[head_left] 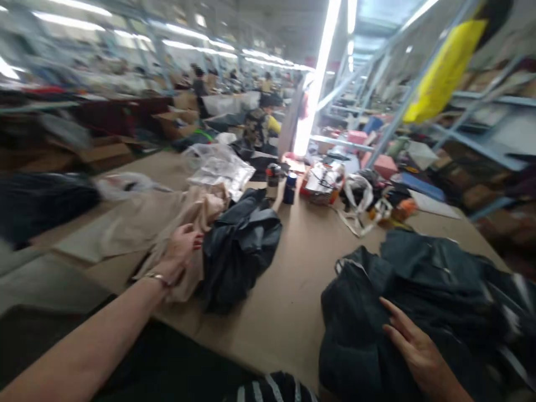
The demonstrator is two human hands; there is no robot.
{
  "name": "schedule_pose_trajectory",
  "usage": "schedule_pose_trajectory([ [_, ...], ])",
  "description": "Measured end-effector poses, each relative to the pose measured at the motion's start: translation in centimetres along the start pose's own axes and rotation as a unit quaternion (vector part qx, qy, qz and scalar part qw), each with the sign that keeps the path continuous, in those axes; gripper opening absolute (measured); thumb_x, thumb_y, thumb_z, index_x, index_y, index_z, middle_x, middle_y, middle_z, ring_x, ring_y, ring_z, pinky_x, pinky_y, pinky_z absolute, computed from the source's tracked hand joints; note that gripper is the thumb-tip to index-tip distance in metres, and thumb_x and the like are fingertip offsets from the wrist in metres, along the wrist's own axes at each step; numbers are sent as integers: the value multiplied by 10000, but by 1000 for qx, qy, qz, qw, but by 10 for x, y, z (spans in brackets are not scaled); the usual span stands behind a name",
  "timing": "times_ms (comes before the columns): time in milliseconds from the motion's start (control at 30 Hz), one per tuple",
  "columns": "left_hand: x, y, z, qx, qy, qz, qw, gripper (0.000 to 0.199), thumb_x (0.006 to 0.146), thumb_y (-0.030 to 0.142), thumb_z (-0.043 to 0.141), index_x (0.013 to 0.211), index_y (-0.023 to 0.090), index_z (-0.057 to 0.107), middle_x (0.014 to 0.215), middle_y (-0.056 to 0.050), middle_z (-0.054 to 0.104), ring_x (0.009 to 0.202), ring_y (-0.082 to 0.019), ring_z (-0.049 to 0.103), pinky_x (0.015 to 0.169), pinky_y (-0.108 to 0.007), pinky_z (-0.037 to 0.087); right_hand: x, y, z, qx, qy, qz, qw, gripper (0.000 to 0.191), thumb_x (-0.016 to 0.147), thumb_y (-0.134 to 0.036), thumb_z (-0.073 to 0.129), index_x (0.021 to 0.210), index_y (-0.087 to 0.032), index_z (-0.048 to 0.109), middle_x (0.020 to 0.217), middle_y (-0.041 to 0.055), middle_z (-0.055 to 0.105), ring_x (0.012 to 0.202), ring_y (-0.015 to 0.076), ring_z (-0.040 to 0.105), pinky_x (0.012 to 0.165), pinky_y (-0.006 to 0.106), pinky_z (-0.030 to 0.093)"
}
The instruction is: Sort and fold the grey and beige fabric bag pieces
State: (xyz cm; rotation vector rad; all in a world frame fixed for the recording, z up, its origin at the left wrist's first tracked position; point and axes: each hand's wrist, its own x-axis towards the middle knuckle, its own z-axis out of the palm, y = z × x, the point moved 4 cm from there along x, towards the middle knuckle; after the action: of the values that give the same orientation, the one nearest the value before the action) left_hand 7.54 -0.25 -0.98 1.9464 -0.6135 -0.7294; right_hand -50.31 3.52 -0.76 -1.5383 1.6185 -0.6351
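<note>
My left hand (182,250) is at the left of the table, its fingers closed on beige fabric (161,223) beside a dark garment (240,245). The dark garment lies crumpled just right of that hand. On the right side, my right hand (412,343) has its fingers apart and rests on or just over a dark green garment (355,324). More dark green cloth (435,268) is heaped behind and to the right of it.
On the brown tabletop (293,301) stand a dark blue can (290,188) and a bottle (272,181). Clear plastic bags (221,167) lie at the back left. A yellow bag (446,72) hangs from a frame at upper right. People are far back.
</note>
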Motion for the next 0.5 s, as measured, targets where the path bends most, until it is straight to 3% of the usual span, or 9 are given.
schedule_pose_trajectory([
  [67,-1,5,29,-62,-10,82,995,395,827,258,496,1205,151,457,794,-28,578,668,-130,553,635,-246,455,-15,-4,-28,38,19,23,999,651,791,-515,564,1359,-217,455,1349,94,489,1249,273,442,1044,412,361],
  [167,-30,13,89,-69,-113,171,976,306,767,353,565,1005,162,574,780,-17,621,708,-157,592,667,-279,474,-34,15,-83,105,91,77,987,708,732,-530,637,1353,-238,465,1312,124,520,1209,304,483,982,438,430],
  [267,-74,15,163,-37,-263,174,948,310,727,397,576,889,135,610,772,-40,644,728,-159,593,662,-262,466,-52,58,-133,156,162,157,962,823,633,-536,709,1346,-193,481,1211,192,580,1051,322,594,835,398,510],
  [333,-100,12,214,-19,-346,154,925,279,711,372,572,837,126,615,739,-46,636,698,-151,574,622,-241,447,-61,91,-156,139,164,198,956,828,707,-544,640,1388,-130,413,1164,231,591,976,298,625,806,381,498],
  [433,-133,0,287,42,-436,85,895,182,701,279,588,790,127,628,701,-26,598,624,-111,513,564,-205,404,-72,127,-174,-104,209,208,950,852,800,-608,427,1362,32,392,1109,316,568,949,358,604,824,477,454],
  [500,-154,-10,327,80,-469,19,879,168,697,224,611,829,125,637,708,-20,583,583,-95,488,545,-200,402,-74,129,-162,-305,259,121,909,860,812,-628,321,1284,75,469,1149,330,532,1031,404,545,891,521,412],
])
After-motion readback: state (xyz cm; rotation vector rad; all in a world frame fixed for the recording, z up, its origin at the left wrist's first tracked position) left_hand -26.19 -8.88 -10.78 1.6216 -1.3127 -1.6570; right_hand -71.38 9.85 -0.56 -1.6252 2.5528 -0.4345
